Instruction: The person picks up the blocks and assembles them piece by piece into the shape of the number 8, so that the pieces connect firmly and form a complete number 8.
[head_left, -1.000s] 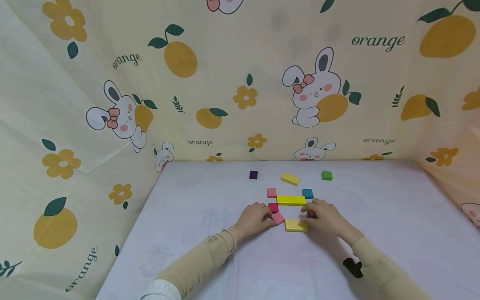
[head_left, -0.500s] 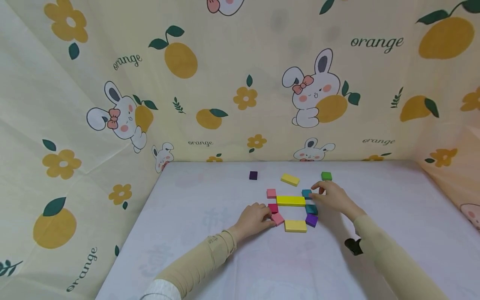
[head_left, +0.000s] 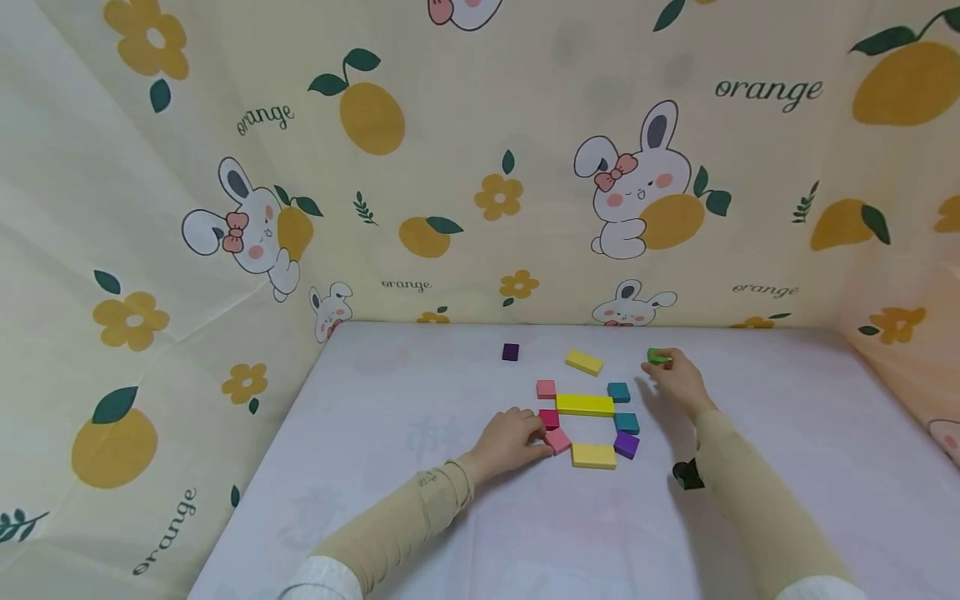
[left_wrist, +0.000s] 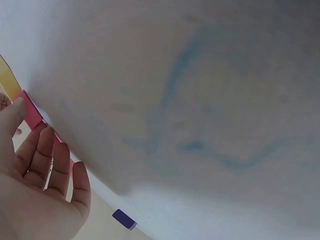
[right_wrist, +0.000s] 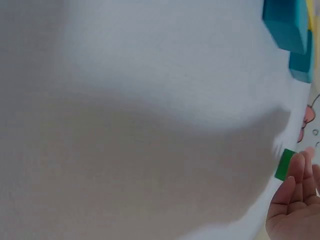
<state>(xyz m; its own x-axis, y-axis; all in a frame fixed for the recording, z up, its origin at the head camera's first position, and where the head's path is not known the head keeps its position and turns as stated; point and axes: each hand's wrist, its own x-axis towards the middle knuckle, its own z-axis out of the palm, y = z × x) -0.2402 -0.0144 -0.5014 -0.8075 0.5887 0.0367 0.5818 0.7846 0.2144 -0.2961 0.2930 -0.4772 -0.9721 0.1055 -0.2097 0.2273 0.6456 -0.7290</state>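
Note:
On the white table, my left hand [head_left: 512, 443] holds a pink block [head_left: 557, 440] by its edges, thumb and fingertips at its sides. The left wrist view shows the thumb and index finger of that hand [left_wrist: 45, 175] at the pink block [left_wrist: 31, 109]. Farther back on the right, my right hand [head_left: 678, 379] has its thumb and fingers around a small green block [head_left: 657, 357], partly covering it. In the right wrist view, the fingertips of the right hand [right_wrist: 297, 200] are against the green block [right_wrist: 285, 164].
Between the hands lie a long yellow block [head_left: 585, 405], a pale yellow block [head_left: 593, 456], a red block [head_left: 549, 418], another pink block [head_left: 546, 389], teal blocks [head_left: 618, 392] and a purple block [head_left: 627, 444]. Behind them are a dark block [head_left: 510, 352] and a tilted yellow block [head_left: 583, 362].
My right hand has left the purple block, passed the teal blocks and moved back to the green block. My left hand has stayed at the pink block. The head view has shifted slightly.

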